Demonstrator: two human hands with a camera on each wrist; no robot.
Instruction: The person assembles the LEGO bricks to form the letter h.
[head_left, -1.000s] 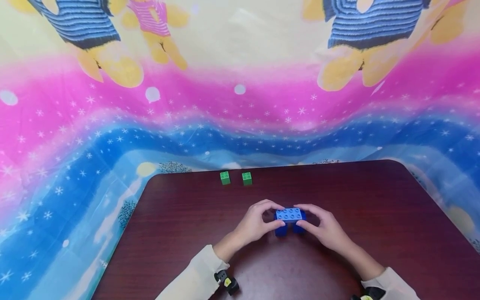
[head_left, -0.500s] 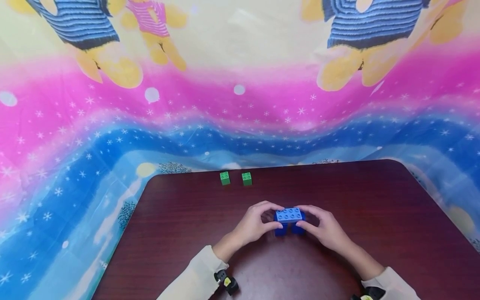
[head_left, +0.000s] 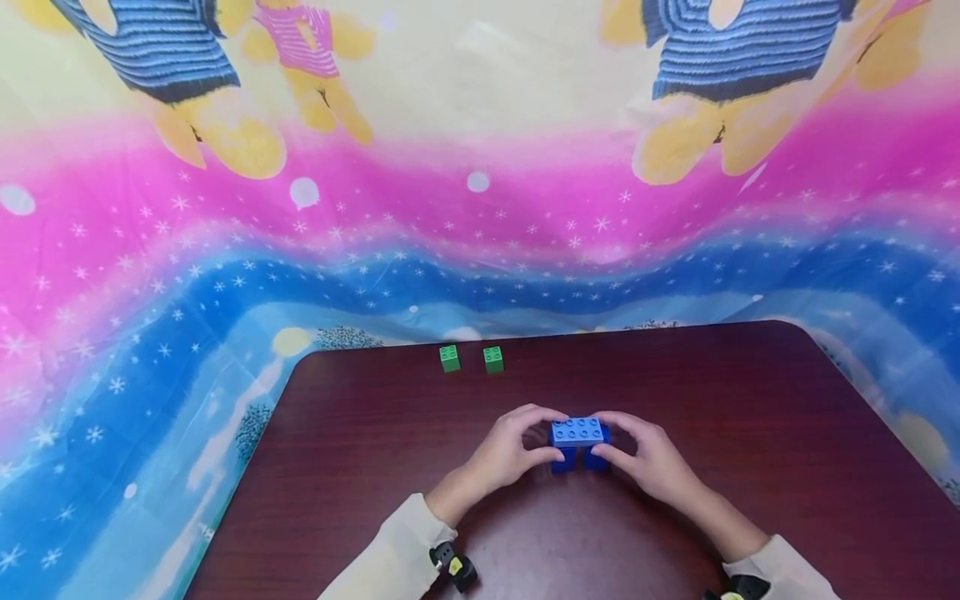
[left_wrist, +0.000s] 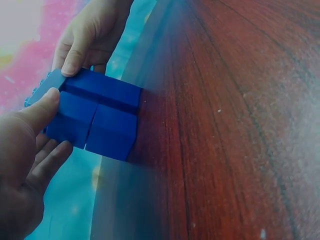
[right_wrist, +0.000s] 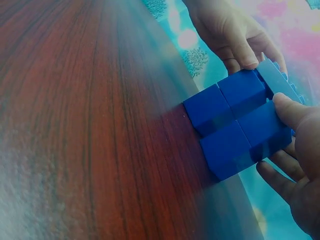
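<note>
A light blue eight-stud building brick (head_left: 577,431) lies across the top of two side-by-side stacks of dark blue bricks (right_wrist: 225,150), which stand on the table. At the left end, my left hand (head_left: 504,450) grips the structure between thumb and fingers. My right hand (head_left: 658,458) holds the right end in the same way. In the left wrist view the thumb of the near hand (left_wrist: 25,155) presses close to the joint between the light brick and the dark stack (left_wrist: 112,127). A narrow gap separates the two stacks. Fingertips behind the bricks are partly hidden.
Two small green bricks, a left one (head_left: 449,358) and a right one (head_left: 492,359), stand apart near the far edge of the dark wooden table (head_left: 360,467). Behind it hangs a colourful printed cloth (head_left: 450,225). Each sleeve carries a black wrist device (head_left: 453,567).
</note>
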